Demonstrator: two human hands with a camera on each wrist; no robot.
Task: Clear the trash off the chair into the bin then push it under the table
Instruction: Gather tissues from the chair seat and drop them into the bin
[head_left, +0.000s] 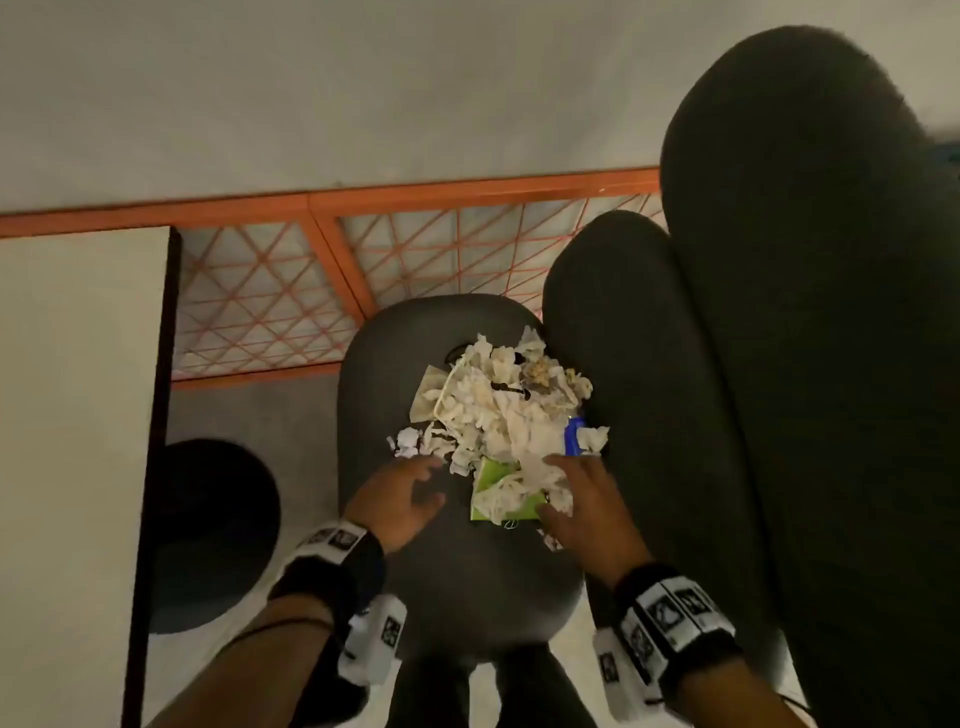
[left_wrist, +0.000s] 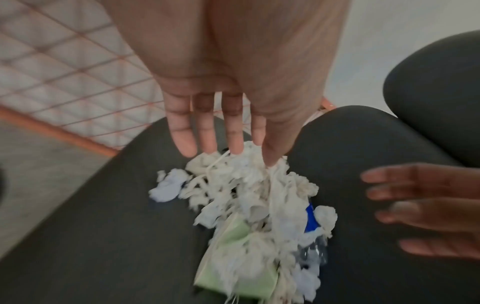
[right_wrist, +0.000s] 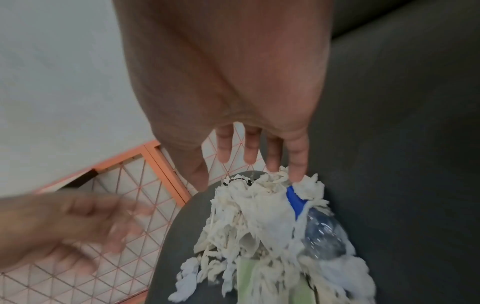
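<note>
We see the trash (head_left: 498, 415) heaped on the chair (head_left: 457, 571) seat, toward 12 o'clock of the seat's middle and close against the dark cushion (head_left: 779, 364) at 3 o'clock. It is mostly torn tissue, which we judge light, soft and quick to scatter. A green box (head_left: 488, 478) lies at the pile's 6 o'clock edge, and a clear bottle (right_wrist: 324, 236) with a blue label is half buried at 3 o'clock. We expect the bottle to be slippery and springy, the box stiff enough to serve as a base.

Both hands hold nothing. Our left hand (head_left: 400, 499) hovers at the pile's 8 o'clock with fingers spread. Our right hand (head_left: 582, 499) sits at 5 o'clock, also spread, its fingertips at the tissue's edge.

We would cup the heap from 2 sides, palms under the box and bottle, and squeeze the tissue between.

A dark round shape (head_left: 208, 530) on the floor at 9 o'clock of the chair, beside the table (head_left: 78, 415), may be the bin. We cannot see what is in it.
</note>
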